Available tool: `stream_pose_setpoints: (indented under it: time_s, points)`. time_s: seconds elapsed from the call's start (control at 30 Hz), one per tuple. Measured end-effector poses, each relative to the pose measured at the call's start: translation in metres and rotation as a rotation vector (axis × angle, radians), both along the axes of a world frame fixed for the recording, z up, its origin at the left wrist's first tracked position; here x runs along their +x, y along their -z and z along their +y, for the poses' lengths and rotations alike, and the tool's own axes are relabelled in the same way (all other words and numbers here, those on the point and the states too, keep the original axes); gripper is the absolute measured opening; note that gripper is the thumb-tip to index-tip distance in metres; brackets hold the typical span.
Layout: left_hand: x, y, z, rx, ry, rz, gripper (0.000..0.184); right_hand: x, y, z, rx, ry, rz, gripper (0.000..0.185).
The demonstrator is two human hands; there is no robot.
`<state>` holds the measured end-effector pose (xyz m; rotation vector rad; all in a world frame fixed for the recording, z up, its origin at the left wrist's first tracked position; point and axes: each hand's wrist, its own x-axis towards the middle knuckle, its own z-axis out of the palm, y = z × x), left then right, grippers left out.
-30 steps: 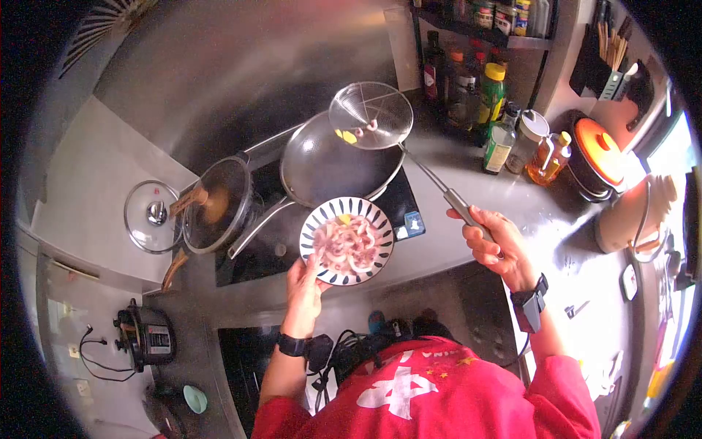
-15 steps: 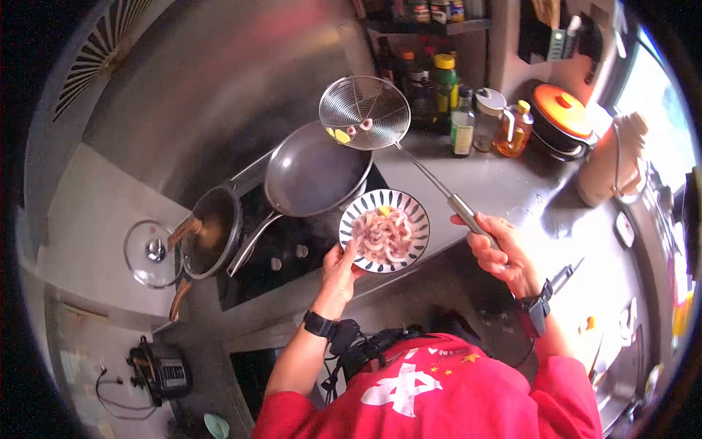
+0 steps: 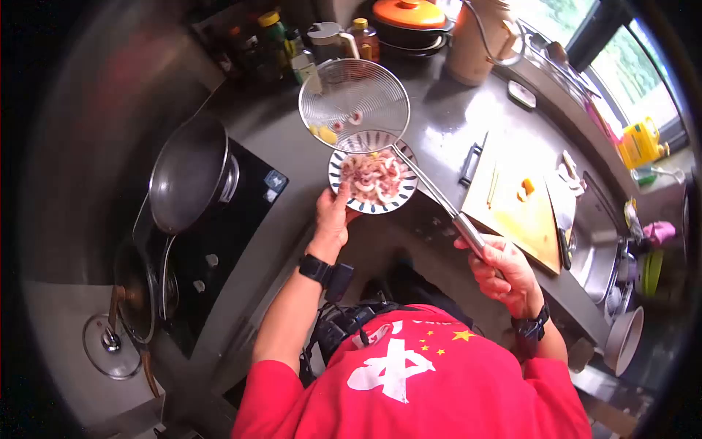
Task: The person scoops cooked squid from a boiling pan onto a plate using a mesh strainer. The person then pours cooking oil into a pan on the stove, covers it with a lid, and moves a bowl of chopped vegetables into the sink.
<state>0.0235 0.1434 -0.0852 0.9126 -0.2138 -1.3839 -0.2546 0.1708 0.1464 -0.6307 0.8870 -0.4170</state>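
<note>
The left hand (image 3: pixel 333 216) grips a patterned bowl (image 3: pixel 409 180), thumb over the rim; the bowl holds pale pink sliced pieces (image 3: pixel 374 183). The right hand (image 3: pixel 504 272) is closed around the handle of a wire strainer (image 3: pixel 358 95). Its basket extends beyond the bowl and overlaps the bowl's far edge in this view (contact cannot be confirmed). A few pink bits and yellow slices (image 3: pixel 326 134) lie in the mesh. The step in hand appears to be handling bowl and strainer together; the next move calls for a level bowl and a controlled strainer angle. Beyond, a cutting board (image 3: pixel 521 223) lies to the right; a pan (image 3: pixel 186 175) rests on the hob (image 3: pixel 232 245) to the left.
</note>
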Motion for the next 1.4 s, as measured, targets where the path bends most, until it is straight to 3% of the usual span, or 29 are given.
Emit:
stream_pose_setpoints:
  time_s: [0.3, 0.5, 0.63, 0.93, 1.4]
  points:
    - [0.008, 0.048, -0.032, -0.064, 0.075, 0.023, 0.033, 0.018, 0.044, 0.043, 0.036, 0.105, 0.038, 0.029]
    - [-0.002, 0.049, -0.039, 0.082, 0.060, -0.033, 0.031, 0.008, 0.054, 0.040, 0.081, 0.050, 0.081, 0.028]
    - [-0.013, 0.059, -0.051, 0.120, 0.046, -0.071, 0.032, -0.017, 0.070, 0.023, 0.168, 0.024, -0.025, 0.028]
    - [-0.036, 0.026, -0.065, 0.151, -0.015, -0.228, 0.024, -0.047, 0.041, 0.004, 0.324, -0.001, -0.166, 0.034]
    - [-0.040, 0.010, -0.054, 0.139, 0.040, -0.368, 0.022, -0.051, 0.053, 0.018, 0.223, -0.023, -0.126, 0.033]
